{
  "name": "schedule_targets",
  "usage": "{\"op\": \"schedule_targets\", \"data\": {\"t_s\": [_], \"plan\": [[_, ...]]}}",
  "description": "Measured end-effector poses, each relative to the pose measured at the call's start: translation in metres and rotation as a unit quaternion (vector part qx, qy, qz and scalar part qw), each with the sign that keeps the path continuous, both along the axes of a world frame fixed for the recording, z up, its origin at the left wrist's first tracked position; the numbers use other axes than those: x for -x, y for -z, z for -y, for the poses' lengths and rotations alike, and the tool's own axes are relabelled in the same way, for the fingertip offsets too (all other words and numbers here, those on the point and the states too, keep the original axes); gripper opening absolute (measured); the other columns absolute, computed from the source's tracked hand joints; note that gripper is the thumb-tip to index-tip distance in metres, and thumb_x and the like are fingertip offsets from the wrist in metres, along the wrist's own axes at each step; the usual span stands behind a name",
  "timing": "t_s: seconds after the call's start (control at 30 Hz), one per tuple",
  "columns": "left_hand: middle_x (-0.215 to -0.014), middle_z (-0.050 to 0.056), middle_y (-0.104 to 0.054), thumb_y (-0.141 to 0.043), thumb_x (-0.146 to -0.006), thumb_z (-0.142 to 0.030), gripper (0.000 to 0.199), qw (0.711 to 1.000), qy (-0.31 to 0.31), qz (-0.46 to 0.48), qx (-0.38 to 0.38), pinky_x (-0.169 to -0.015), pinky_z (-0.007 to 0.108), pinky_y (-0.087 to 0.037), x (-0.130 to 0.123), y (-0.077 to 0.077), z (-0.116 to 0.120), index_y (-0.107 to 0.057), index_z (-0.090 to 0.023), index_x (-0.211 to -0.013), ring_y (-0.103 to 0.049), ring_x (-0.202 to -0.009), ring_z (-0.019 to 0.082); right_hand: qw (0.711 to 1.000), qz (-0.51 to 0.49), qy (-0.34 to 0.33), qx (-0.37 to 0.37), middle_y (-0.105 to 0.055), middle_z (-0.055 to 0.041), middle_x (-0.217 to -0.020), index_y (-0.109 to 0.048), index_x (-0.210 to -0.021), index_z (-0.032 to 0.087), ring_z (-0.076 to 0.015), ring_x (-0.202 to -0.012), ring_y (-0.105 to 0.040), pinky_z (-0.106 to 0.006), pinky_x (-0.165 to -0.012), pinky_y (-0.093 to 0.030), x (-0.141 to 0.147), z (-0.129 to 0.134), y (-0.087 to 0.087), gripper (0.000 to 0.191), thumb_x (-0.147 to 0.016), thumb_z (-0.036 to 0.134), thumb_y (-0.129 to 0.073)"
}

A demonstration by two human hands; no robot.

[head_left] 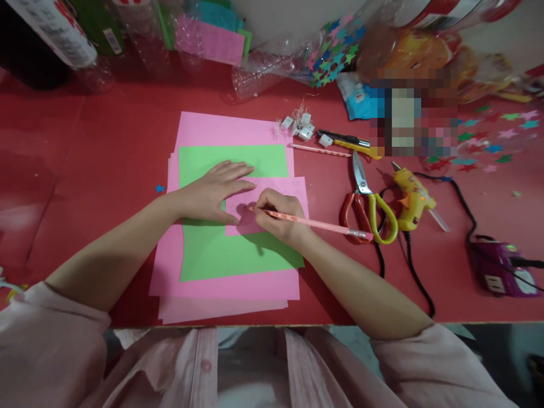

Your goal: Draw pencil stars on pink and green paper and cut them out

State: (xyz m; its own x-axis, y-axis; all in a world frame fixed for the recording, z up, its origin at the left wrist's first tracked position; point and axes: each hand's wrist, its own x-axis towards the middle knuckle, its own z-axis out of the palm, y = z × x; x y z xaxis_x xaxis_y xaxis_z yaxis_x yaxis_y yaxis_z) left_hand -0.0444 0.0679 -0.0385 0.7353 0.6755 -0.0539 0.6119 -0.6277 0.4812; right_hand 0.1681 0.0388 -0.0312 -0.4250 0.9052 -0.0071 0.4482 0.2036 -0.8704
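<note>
My right hand (280, 214) grips a pink pencil (318, 224) near its point, and the tip meets a small pink sheet (293, 195). The eraser end points right, reaching over the handles of the scissors (361, 187). My left hand (219, 190) lies spread, its fingers on the green paper (238, 258) and the left part of the small sheet. Beneath the green paper are larger pink sheets (229, 127). Any marks under the pencil tip are too faint to make out.
Right of the papers lie a second pencil (321, 150), a cutter (344, 137), a yellow glue gun (412, 195) with a black cable, and a purple power socket (499, 266). Plastic bottles (272, 65) and star cutouts (335, 54) line the back. The red table's (106, 153) front edge is near my body.
</note>
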Motion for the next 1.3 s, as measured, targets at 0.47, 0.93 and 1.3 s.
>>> {"op": "schedule_targets", "data": {"t_s": [0.47, 0.93, 1.3], "plan": [[-0.162, 0.014, -0.024, -0.066, -0.078, -0.057, 0.077, 1.0, 0.004, 0.003, 0.004, -0.122, 0.054, -0.007, 0.0, 0.0, -0.0002, -0.047, -0.019, -0.141, -0.017, -0.15, 0.034, 0.998, 0.007, 0.049, -0.04, -0.042, 0.0072, -0.051, -0.04, -0.062, 0.023, -0.0079, -0.048, -0.033, -0.023, -0.048, -0.027, -0.003, -0.001, 0.0027, 0.016, -0.069, 0.017, -0.053], [-0.161, 0.016, -0.024, -0.068, -0.078, -0.05, 0.076, 1.0, 0.006, -0.008, -0.001, -0.122, 0.052, -0.008, -0.0008, -0.0019, 0.0003, -0.047, -0.016, -0.142, -0.017, -0.15, 0.033, 0.999, 0.013, 0.012, -0.043, -0.047, 0.0065, -0.052, -0.042, -0.062, 0.022, -0.0079, -0.048, -0.04, -0.023, -0.048, -0.029, -0.0038, 0.0002, 0.0066, 0.013, -0.069, 0.016, -0.052], [-0.161, 0.014, -0.026, -0.067, -0.079, -0.048, 0.071, 1.0, 0.003, -0.003, -0.009, -0.122, 0.052, -0.008, -0.0001, -0.0001, 0.0004, -0.048, -0.019, -0.14, -0.018, -0.15, 0.032, 0.997, 0.018, -0.064, -0.047, -0.047, 0.0061, -0.055, -0.048, -0.065, 0.021, -0.0079, -0.052, -0.04, -0.023, -0.051, -0.029, -0.0063, 0.0019, 0.0063, 0.007, -0.068, 0.016, -0.05]]}}
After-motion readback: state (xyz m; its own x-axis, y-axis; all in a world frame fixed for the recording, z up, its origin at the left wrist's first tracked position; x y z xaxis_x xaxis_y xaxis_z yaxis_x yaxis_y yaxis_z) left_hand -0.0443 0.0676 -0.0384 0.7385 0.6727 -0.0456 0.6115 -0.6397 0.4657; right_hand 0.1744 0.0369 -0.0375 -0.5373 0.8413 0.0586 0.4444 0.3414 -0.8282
